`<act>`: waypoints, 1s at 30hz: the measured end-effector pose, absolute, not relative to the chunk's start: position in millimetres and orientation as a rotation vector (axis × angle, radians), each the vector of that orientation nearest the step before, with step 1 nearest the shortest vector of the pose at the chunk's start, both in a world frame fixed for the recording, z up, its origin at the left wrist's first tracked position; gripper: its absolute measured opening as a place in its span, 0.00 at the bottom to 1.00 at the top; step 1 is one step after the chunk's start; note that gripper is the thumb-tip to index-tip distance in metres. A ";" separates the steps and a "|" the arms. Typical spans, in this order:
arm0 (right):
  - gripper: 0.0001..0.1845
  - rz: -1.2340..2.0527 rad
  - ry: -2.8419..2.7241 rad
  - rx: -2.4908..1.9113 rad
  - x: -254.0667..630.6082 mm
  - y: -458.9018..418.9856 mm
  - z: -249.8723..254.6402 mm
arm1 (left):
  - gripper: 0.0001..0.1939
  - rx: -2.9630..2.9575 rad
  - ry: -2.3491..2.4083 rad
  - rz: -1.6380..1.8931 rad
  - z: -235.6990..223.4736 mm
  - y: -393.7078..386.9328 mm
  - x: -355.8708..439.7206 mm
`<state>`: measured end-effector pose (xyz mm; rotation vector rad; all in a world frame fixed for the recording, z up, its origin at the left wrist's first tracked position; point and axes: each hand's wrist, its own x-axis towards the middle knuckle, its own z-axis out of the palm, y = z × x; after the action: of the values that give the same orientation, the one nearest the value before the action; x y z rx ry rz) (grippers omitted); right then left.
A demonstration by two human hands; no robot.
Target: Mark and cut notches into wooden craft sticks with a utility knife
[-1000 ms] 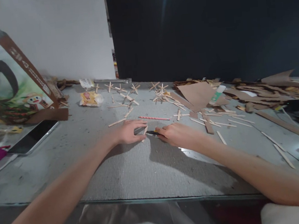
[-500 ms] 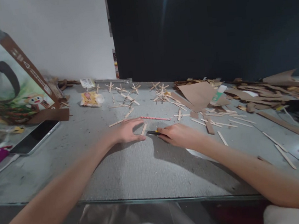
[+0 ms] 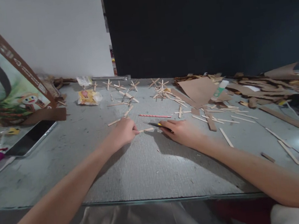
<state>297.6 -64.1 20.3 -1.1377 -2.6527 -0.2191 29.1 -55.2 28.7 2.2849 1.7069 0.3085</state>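
My left hand rests on the grey table, its fingers closed in a pinch on one end of a short wooden stick that lies flat. My right hand is just to the right of it, closed round a dark cutter with a yellow part, whose tip points toward the stick. A red-and-white striped straw lies just beyond both hands.
Several loose sticks and stick crosses lie further back. Brown cardboard scraps and a glue tube fill the right side. A printed box, a phone and a snack packet sit at the left.
My left hand has turned the stick from upright-diagonal to lying crosswise and now pinches its end. My right hand with the cutter has shifted slightly away from me.
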 end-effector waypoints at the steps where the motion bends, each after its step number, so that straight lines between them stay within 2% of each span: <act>1: 0.20 -0.200 -2.639 -1.130 297.4 -63.9 19.2 | 0.14 2.296 1.704 0.319 27.7 -55.3 30.3; 6: 0.18 -0.127 -2.590 -1.190 295.9 -63.1 16.6 | 0.13 2.342 1.687 0.302 23.6 -56.8 30.7; 11: 0.17 -0.120 -2.589 -1.216 295.1 -62.5 15.7 | 0.06 2.310 1.677 0.356 18.4 -58.4 26.3; 19: 0.18 -0.126 -2.618 -1.207 295.0 -64.2 18.5 | 0.07 2.244 1.636 0.349 28.5 -65.9 37.1; 23: 0.17 -0.181 -2.673 -1.226 297.9 -61.2 31.5 | 0.13 2.098 1.534 0.422 38.6 -63.6 38.4; 27: 0.16 -0.206 -2.846 -1.217 300.4 -48.8 51.9 | 0.22 2.366 1.358 0.462 39.1 -51.3 22.4; 30: 0.16 -0.168 -2.997 -1.186 299.7 -38.6 68.0 | 0.21 2.410 1.284 0.372 33.8 -45.2 13.5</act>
<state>299.7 -38.6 68.0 -1.1862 -2.9969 -0.1680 13.5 -45.2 33.8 2.4096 1.2842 0.3718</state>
